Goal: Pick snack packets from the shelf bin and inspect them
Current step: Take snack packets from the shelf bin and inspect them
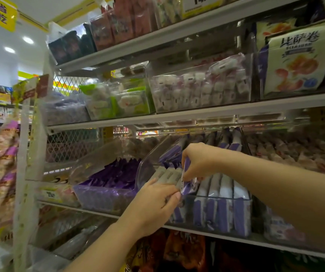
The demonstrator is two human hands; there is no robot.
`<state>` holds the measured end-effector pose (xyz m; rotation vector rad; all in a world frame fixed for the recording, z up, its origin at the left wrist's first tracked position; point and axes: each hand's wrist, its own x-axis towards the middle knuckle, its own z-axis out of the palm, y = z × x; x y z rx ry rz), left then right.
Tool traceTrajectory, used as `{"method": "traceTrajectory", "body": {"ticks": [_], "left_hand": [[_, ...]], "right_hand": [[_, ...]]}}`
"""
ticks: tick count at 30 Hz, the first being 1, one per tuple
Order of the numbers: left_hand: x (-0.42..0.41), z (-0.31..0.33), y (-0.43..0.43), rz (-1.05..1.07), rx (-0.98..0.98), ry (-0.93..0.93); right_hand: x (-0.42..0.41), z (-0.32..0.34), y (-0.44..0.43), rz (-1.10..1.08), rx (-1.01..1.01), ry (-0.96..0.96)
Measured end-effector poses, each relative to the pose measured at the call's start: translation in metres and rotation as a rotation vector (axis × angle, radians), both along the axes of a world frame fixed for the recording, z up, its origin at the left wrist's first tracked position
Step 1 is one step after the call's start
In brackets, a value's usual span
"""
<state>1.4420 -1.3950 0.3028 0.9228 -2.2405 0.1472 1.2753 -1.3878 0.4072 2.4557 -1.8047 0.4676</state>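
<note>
Both hands are at the clear bin on the lower shelf, and this is where the picking happens. The right hand reaches over the bin's front rim, fingers curled down and pinching the top end of one purple packet. The left hand is at the bin's left front corner, thumb and curled fingers closing on that same packet's lower end, so it is gripped at both ends.

Why two hands? The stock here is packed tight: the rows of purple-and-white packets stand on end inside the bin, pressed side by side against its front wall. My read is that one hand draws the packet up while the other steadies it and keeps its neighbours from riding along.

As for orientation, the held packet sits just above the bin's left front part, its long axis running close to vertical with a slight lean. The top points up into the right fingers and the bottom points down toward the rim. Its thin edge faces the camera, so the printed face can't be read.
</note>
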Motion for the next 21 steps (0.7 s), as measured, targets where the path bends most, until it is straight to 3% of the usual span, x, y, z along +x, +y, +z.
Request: {"method": "traceTrajectory", "body": {"ticks": [8,15,21], "left_hand": [[0.005,0.003,0.007,0.025,0.031,0.015],[0.0,-0.004,0.011,0.037,0.015,0.093],[-0.017,-0.007,0.014,-0.013,-0.055,-0.001]], "right_hand": [[0.002,-0.033,0.005,-0.013,-0.136,0.195],[-0.019,-0.047,0.029,0.079,-0.007,0.185],[-0.035,-0.022,0.034,0.196,-0.016,0.223]]}}
